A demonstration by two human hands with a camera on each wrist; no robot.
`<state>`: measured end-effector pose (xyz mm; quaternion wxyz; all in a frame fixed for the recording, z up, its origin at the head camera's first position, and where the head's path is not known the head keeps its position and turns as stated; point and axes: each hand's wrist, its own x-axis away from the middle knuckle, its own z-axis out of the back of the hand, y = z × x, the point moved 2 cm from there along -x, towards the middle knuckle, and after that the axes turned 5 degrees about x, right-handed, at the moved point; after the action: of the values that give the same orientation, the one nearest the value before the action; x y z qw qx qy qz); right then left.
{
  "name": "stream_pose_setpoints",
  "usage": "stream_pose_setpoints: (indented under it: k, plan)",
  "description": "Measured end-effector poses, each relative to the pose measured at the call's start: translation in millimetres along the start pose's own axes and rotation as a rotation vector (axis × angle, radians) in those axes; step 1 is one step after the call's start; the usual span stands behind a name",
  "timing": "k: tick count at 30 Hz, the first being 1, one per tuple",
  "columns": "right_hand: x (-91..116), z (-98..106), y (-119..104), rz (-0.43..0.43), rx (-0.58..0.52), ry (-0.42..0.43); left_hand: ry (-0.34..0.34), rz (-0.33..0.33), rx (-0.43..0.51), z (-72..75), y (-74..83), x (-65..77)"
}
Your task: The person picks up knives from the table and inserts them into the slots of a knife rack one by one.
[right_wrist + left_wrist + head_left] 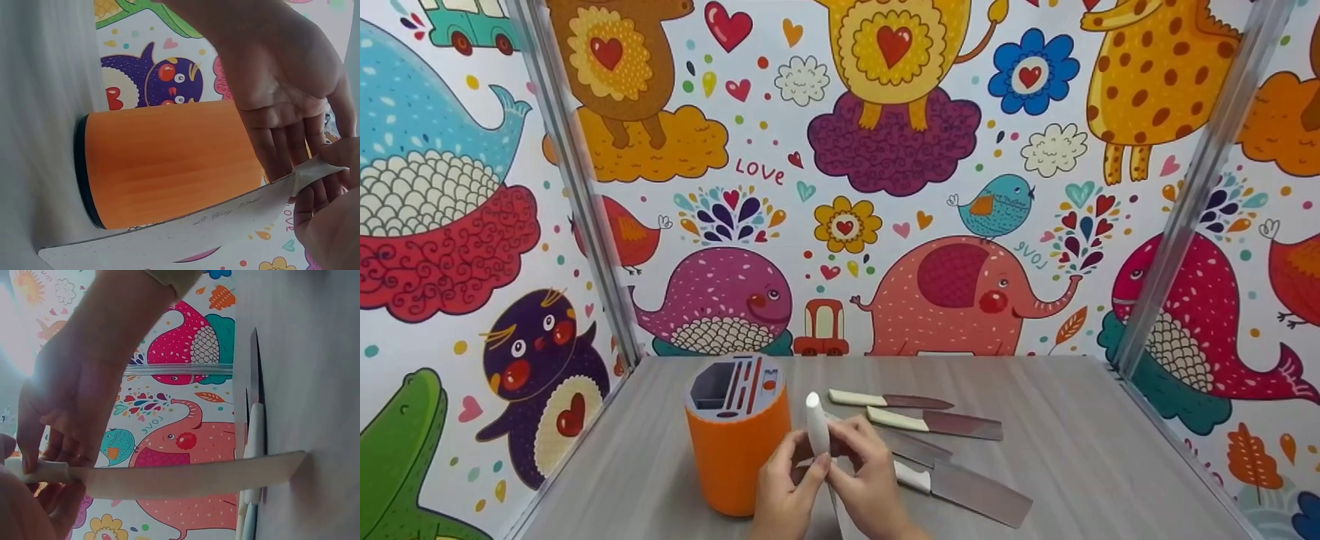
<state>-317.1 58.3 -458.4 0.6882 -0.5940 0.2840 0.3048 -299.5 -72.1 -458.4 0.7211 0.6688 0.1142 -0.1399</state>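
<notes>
Between both hands a kitchen knife stands upright, its white handle (816, 424) at the top and its long blade (191, 481) pointing down, the tip close to the table. My left hand (787, 484) pinches the handle from the left, and my right hand (870, 476) pinches it from the right. The thumbs come together on the near side of the handle. In the right wrist view, faint lettering shows along the pale blade (225, 216). Just left of the hands is an orange knife block (735, 465) with a grey slotted top (727, 386).
Several knives lie to the right of the hands, including a small knife (859, 397), a broader knife (960, 424) and a cleaver (982, 491). One blade (915, 445) is partly hidden by my right hand. Patterned walls (840, 165) enclose the table (1057, 420).
</notes>
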Motion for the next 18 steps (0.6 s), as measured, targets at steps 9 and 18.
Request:
stream_pose_setpoints:
  k: [9, 18]
  plan:
    - [-2.4, -5.6, -4.3, 0.048, 0.036, -0.043, 0.066, 0.013, -0.019, 8.1, 13.8, -0.5]
    - [-14.9, 11.1, 5.0, -0.037, -0.119, -0.122, 0.134, 0.026, -0.049, 17.8, 24.5, -1.3]
